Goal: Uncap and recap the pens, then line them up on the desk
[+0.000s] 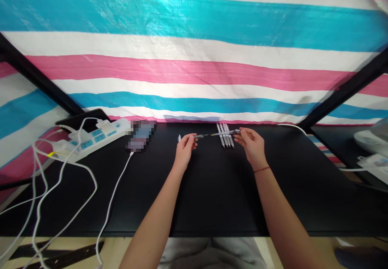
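Note:
My left hand [184, 151] is closed around a pen, with a pale end sticking out on its left and a grey part on its right. A thin stick like a pen refill [209, 135], dark in its middle, stretches between my two hands. On the other side, my right hand [252, 146] pinches a greyish, partly clear end piece of this pen between thumb and fingers. Behind the thin stick, several white and grey pens [226, 140] lie side by side at the back of the black table. Fingers hide parts of the held pen.
A phone [141, 136], blurred out, lies at the left with a white cable [113, 192] plugged in. Farther left, a white power strip [100, 137] carries plugs and tangled cords. A striped sheet [194, 71] hangs behind the black table [218, 196], between black frame bars.

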`<state>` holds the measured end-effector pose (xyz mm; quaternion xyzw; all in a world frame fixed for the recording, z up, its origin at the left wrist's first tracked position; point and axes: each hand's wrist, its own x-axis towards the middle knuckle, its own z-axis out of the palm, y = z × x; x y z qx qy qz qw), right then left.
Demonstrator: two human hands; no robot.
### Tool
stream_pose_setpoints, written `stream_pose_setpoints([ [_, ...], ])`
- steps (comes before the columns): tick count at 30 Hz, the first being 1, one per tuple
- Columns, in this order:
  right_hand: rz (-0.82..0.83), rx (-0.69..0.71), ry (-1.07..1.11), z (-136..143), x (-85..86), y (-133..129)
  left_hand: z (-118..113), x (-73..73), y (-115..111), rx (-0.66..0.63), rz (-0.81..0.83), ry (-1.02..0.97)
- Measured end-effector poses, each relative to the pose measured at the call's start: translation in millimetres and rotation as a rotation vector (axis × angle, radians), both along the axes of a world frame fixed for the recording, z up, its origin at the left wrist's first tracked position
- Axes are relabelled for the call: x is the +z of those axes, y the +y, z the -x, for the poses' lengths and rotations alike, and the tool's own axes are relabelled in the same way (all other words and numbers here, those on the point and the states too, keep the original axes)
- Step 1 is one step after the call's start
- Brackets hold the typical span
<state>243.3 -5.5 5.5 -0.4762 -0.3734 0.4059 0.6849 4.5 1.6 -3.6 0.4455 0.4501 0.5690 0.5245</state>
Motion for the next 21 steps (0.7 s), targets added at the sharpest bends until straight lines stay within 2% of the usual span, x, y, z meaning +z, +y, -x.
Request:
stream_pose_setpoints([
  [8,0.029,0.043,-0.029,17.8,7.4,-5.5,-8.7,6.9,-8.3,-0.135,-0.035,0.102],
  [14,0.022,0.058,-0.025,21.1,9.1,-7.5,-9.3,3.4,-6.1,-0.08,-0.014,0.033],
  [21,0.044,0.103,-0.133,17.6,6.4,-6.9,-8.1,4.1,-5.2,-0.035,-0.044,0.076],
])
